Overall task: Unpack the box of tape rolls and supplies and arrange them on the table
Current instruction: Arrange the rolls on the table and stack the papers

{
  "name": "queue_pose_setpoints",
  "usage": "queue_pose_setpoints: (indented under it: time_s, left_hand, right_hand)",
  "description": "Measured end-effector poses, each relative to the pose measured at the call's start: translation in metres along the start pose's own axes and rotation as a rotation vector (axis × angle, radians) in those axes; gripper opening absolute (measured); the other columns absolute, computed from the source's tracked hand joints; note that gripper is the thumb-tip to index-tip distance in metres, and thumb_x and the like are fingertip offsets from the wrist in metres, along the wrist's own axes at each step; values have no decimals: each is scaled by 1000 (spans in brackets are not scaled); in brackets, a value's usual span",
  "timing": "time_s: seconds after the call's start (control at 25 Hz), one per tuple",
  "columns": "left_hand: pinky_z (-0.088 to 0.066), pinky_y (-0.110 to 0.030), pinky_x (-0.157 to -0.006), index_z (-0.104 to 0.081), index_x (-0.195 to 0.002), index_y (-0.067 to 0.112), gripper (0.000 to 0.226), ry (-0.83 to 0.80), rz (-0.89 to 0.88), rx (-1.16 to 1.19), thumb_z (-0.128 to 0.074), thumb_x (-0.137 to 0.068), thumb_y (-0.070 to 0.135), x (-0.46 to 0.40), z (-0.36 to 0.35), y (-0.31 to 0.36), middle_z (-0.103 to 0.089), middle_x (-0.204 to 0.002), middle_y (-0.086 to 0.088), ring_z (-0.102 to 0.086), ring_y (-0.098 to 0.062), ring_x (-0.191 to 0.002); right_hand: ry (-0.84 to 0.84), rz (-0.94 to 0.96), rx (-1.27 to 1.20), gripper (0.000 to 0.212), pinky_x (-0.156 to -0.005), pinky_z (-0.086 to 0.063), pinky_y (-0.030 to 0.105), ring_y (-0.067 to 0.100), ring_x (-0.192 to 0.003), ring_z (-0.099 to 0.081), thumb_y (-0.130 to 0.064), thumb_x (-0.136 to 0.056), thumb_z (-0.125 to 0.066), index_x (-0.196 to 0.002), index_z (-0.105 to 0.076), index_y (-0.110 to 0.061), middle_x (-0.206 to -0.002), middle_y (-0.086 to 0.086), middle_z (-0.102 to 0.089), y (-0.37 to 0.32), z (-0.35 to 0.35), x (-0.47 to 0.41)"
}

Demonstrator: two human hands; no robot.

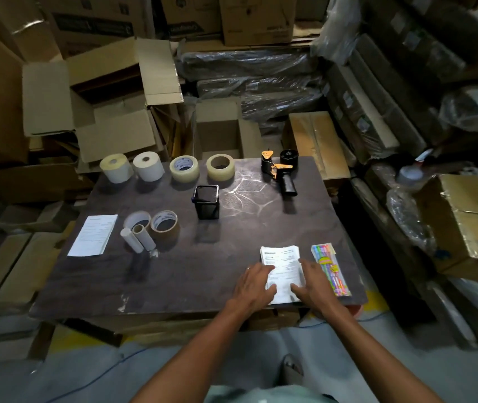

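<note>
Dark brown counter (203, 271); two white label rolls (131, 167) far left, two clear tape rolls (202, 167); black mesh cup (206, 201); black-and-orange dispenser (281, 170); rainbow-coloured pen pack (330, 269) near right; brown tape roll (164, 225).

Bare table (203, 271) mid-front; mesh cup (206, 202) stands centre; rolls (184, 169) line the far edge

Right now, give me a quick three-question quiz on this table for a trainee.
1. True or false: both hands rest on the paper stack.
2. How many rolls stand in the far row, left of the tape gun?
3. What lies right of the paper stack: A) mesh cup, B) pen pack, C) sheet?

Key
1. True: left hand and right hand lie flat on it.
2. Four: label rolls and clear tapes.
3. B.
</note>
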State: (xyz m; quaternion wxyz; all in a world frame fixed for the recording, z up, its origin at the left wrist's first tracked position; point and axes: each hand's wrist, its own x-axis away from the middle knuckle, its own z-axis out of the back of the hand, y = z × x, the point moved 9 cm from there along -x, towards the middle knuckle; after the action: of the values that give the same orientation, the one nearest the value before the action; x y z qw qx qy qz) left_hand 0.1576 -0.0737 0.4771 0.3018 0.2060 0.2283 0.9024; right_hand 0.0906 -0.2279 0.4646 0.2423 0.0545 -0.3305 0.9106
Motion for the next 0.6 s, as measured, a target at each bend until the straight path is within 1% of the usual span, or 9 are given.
queue_pose_setpoints:
  time_s: [0.08, 0.2, 0.28, 0.36, 0.48, 0.6]
  left_hand:
    - [-39, -36, -110, -47, -141, 19, 57, -19, 48, -4, -57, -88, 36, -6, -7, -5, -46, -143, -2, -45, -24, -130]
    - [-44, -36, -104, -47, -140, 19, 61, -34, 110, -7, -62, -84, 35, -11, -17, -18, -45, -138, 0, -46, -22, -124]
    - [-44, -35, -104, -47, -141, 19, 62, -18, 113, -45, -63, -83, 37, -11, -20, -22, -46, -137, 0, -46, -21, -122]
    - [-43, -35, -104, -48, -141, 20, 62, 3, 99, -78, -63, -83, 38, -11, -21, -23, -47, -137, 1, -45, -20, -121]
    - [-44, -35, -103, -48, -141, 21, 63, 28, 101, -98, -66, -83, 39, -12, -21, -22, -46, -136, 2, -44, -19, -121]
    - [-46, -32, -102, -48, -140, 23, 64, 30, 106, -99, -67, -82, 41, -13, -22, -23, -46, -136, 3, -44, -17, -120]
  right_hand:
    - [-45, -21, -15, 88, -104, -40, 41, 37, -125, -47, -39, -68, -62, -146, -36, -8, -135, 19, -50, 3, -9, -5]
    - [-83, -47, 56, 96, -106, -38, 43, 35, -129, -39, -39, -74, -64, -153, -15, -16, -141, 17, -42, 2, -20, -11]
    - [-100, -62, 72, 100, -106, -35, 42, 35, -131, -33, -37, -77, -64, -155, -5, -17, -142, 17, -38, 1, -26, -13]
    - [-111, -64, 34, 106, -108, -31, 42, 35, -135, -29, -37, -77, -64, -155, 3, -17, -146, 17, -34, -3, -33, -15]
    - [-83, -81, -31, 111, -110, -26, 44, 34, -134, -30, -39, -75, -66, -155, 8, -18, -147, 15, -34, -2, -36, -16]
    - [-9, -143, -149, 109, -113, -25, 46, 37, -134, -32, -34, -75, -70, -156, 1, -19, -146, 18, -36, 1, -25, -18]
